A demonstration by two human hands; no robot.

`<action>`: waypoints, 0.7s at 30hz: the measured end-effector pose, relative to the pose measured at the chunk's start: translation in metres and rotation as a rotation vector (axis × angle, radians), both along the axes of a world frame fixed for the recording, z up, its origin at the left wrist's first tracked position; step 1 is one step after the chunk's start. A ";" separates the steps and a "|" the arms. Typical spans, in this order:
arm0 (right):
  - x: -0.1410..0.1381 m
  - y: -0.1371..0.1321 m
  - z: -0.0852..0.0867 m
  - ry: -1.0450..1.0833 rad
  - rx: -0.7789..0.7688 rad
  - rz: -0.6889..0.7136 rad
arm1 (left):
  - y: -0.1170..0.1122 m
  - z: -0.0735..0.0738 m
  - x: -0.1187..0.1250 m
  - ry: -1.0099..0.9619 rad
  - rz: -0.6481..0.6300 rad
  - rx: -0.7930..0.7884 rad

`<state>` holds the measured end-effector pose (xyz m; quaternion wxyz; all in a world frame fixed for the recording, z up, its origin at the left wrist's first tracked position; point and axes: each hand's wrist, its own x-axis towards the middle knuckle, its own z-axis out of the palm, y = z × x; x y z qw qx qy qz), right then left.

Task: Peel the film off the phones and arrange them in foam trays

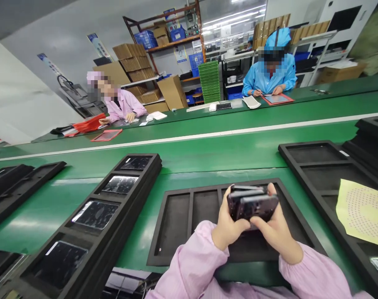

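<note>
- A dark phone part is held in the lower middle of the frame, just above a black tray that lies on the green bench.
- The left hand is curled shut round the part's left end, and the right hand is curled shut round its right end. Thumbs are laid on the front and fingers are tucked behind.
- The part could be dropped if the grip at the ends is loosened. It would then be knocked on the tray's edge or on the bench.
- It looks as if 2 flat pieces are held together, though this cannot be told for sure. If so, 1 could be slid off the other and scratched.
- The front could be smudged by the thumbs.
- The part's long side is laid across the frame, from left to right, nearly level.
- Its wide face is turned up toward the camera, and its 2 short ends are pointed into the hands.
- A full tray is seen at the lower left, and a yellow sheet at the right edge.
</note>
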<state>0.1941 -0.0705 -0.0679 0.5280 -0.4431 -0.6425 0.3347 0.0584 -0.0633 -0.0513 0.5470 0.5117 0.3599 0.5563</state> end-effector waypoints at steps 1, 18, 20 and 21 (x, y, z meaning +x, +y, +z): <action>0.000 -0.002 -0.004 -0.001 0.072 0.022 | 0.000 -0.003 -0.001 0.012 -0.002 0.059; -0.004 -0.014 0.002 0.150 0.190 0.230 | -0.018 -0.036 -0.002 0.121 0.111 0.383; -0.004 -0.015 0.002 0.141 0.205 0.231 | -0.020 -0.039 -0.003 0.122 0.114 0.378; -0.004 -0.015 0.001 0.137 0.214 0.231 | -0.021 -0.041 -0.004 0.124 0.117 0.372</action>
